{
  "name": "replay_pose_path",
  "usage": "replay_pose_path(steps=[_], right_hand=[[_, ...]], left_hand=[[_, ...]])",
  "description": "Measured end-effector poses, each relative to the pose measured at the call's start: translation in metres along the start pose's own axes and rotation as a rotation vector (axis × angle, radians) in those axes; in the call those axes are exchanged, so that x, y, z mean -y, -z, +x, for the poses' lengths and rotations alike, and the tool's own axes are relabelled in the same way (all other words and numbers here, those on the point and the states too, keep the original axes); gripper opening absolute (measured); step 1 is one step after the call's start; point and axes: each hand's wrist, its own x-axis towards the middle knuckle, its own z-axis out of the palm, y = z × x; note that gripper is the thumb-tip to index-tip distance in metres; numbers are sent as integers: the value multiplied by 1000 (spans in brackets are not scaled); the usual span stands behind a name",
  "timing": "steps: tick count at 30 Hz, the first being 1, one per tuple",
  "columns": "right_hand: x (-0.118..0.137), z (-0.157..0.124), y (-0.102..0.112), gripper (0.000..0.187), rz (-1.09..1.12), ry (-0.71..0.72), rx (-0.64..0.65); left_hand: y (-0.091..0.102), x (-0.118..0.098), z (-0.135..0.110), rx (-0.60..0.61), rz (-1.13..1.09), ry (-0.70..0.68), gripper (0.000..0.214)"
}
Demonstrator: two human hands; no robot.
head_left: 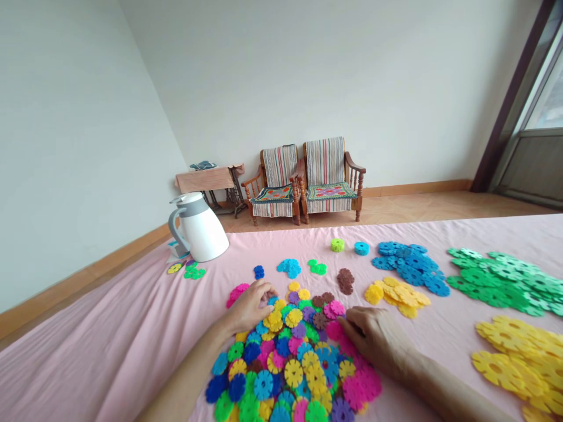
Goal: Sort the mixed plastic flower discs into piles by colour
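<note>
From the head view, both my hands are down at the mixed pile of plastic discs (288,363), which lies on the pink-clothed surface (132,334) right in front of me. The pile runs from between my wrists to just past my fingertips.

My left hand (253,305) sits at the pile's far left corner. Its fingers are curled and bunched, with the tips pressed down among the yellow and blue pieces. A small heap of pink discs (236,293) lies just beside its knuckles. I cannot tell whether the fingers are pinching a piece or only touching.

My right hand (373,340) lies palm down on the pile's right edge. Its fingers are stretched out loosely side by side, and it grips nothing. The fingertips rest on magenta discs near the pile's far end.

Sorted heaps lie farther out on the cloth:
- the brown discs (345,280) and a near yellow heap (396,293), just beyond my right hand
- the blue heap (409,266) behind those
- the green heap (501,278) and a larger yellow heap (523,357), well off to the right
- a light-blue cluster (289,268), beyond my left hand

A white jug (197,225) stands at the far left of the surface, well apart from my hands.
</note>
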Motion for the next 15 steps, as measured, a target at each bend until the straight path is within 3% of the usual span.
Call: replay_pose_path(steps=[4, 9, 15], right_hand=[[-1, 0, -1, 43, 2, -3, -3], [-1, 0, -2, 42, 1, 0, -16], [-2, 1, -5, 42, 23, -23, -14]], left_hand=[[0, 0, -1, -33, -48, 50, 23], [1, 1, -1, -67, -275, 148, 12], [1, 7, 24, -175, -453, 231, 15]])
